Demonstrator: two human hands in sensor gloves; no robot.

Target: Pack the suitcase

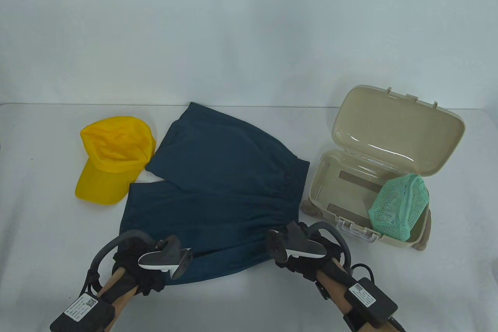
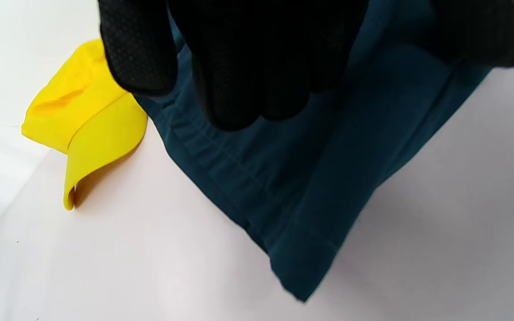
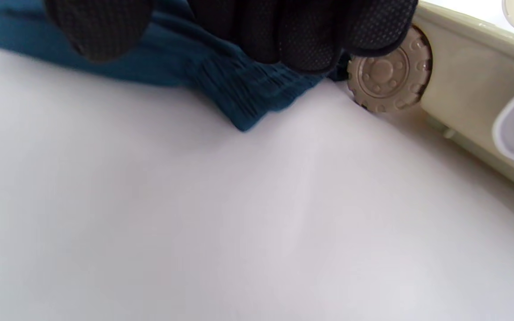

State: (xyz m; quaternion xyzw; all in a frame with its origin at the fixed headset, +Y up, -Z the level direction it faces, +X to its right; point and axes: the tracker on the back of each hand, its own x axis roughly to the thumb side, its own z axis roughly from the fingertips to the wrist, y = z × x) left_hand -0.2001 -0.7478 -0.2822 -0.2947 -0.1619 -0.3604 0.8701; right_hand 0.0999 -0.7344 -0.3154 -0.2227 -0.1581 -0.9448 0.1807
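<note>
Dark teal shorts (image 1: 229, 192) lie spread flat mid-table, waistband toward the right. My left hand (image 1: 149, 269) grips the near left hem corner; in the left wrist view the fingers (image 2: 248, 67) close over the fabric (image 2: 292, 178), which rises off the table. My right hand (image 1: 295, 258) grips the near end of the waistband; in the right wrist view its fingers (image 3: 301, 35) curl over the gathered band (image 3: 248, 89). The beige suitcase (image 1: 323, 195) stands open at the right, lid (image 1: 400, 129) up, with a green mesh bundle (image 1: 400, 207) inside.
A yellow cap (image 1: 111, 158) lies left of the shorts, touching their far leg; it also shows in the left wrist view (image 2: 87, 120). A suitcase wheel (image 3: 388, 73) sits close beside my right fingers. The table is white with a pale backdrop.
</note>
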